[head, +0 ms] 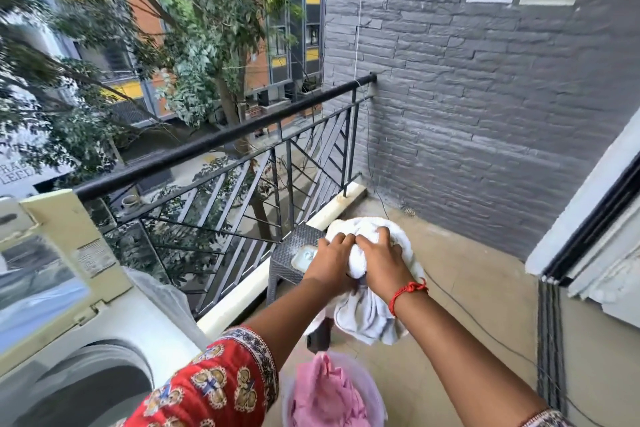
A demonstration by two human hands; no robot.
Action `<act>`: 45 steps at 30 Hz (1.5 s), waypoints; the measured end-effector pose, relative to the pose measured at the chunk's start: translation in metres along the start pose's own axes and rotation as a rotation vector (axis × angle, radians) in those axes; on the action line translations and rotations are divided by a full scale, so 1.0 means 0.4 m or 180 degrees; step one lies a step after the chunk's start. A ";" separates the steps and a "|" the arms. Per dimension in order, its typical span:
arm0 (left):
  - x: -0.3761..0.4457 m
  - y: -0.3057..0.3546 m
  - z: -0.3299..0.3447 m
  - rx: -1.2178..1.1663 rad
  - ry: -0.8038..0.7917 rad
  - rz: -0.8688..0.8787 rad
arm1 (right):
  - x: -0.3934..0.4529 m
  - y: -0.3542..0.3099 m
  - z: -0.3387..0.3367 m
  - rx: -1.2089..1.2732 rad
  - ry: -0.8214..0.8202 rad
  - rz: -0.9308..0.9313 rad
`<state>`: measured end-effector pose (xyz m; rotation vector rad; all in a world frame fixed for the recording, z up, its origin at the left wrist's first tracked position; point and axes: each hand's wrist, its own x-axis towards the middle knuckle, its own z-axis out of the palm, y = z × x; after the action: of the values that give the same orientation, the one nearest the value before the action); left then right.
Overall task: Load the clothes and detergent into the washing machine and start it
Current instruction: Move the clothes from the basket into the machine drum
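1. Progress check: this looks like the early part of the loading step. The top-loading washing machine [79, 340] sits at the lower left with its lid [45, 267] standing open, so that bit's sorted. The drum opening is dark from this angle, so I can't tell if anything is in there yet.

2. Both hands are busy with a bundled white towel [374, 253], held out in front above the balcony floor [467, 288]. The left hand [330, 262] has its fingers curled into the top of the bundle, and the right hand [381, 262] clamps over it from the other side, fingers dug into the cloth. A red thread bracelet [407, 291] sits on the right wrist.

3. The towel itself: thick, fluffy terry up top where it's bunched, with a thinner, paler cloth tail hanging down below the wrists. Might be a second item tangled in, hard to say. It's off to the right of the machine, well apart from the drum, above a small dark wicker stool [294, 253].

4. More laundry is waiting: pink clothes [325, 395] piled in a translucent bucket [379, 406] at the bottom of the view, just beside the machine.

5. Still to do, as far as I can judge: swing the towel over to the drum, load the pink stuff, add detergent, close the lid, start it. I don't see any detergent for certain. There's something small on the stool, too blurred to name.

6. So roughly: lid open, one item in hand, most of the job ahead.
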<state>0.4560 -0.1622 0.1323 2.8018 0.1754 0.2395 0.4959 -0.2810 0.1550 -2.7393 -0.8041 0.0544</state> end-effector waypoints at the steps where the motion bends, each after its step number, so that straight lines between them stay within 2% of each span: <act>1: 0.004 0.005 -0.017 0.0026 0.0039 0.0028 | 0.002 -0.006 -0.017 -0.0011 0.0056 -0.0012; 5: 0.012 0.010 -0.079 0.0263 0.0195 0.0141 | 0.001 -0.040 -0.071 0.0015 0.0169 -0.0100; 12: -0.070 -0.078 -0.188 0.0253 0.0532 -0.0256 | 0.000 -0.187 -0.096 0.0195 0.0298 -0.0565; 20: -0.292 -0.313 -0.326 0.0513 0.0901 -0.0974 | -0.034 -0.512 -0.040 0.0295 0.0110 -0.1368; 26: -0.553 -0.493 -0.420 0.0599 0.1116 -0.1601 | -0.132 -0.792 0.045 0.0446 -0.0142 -0.1993; 31: -0.784 -0.620 -0.471 0.0635 0.1084 -0.2053 | -0.248 -1.005 0.135 0.0450 -0.0372 -0.2316; 36: -0.968 -0.715 -0.484 0.0749 0.1071 -0.2158 | -0.357 -1.162 0.219 0.0431 -0.0533 -0.2529; 45: -1.146 -0.807 -0.453 0.0495 0.0803 -0.2644 | -0.437 -1.284 0.356 0.0437 -0.0954 -0.2753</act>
<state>-0.0560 0.1292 0.1297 2.5587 1.4086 0.3732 0.0631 0.0755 0.1551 -2.0626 -1.9017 0.3235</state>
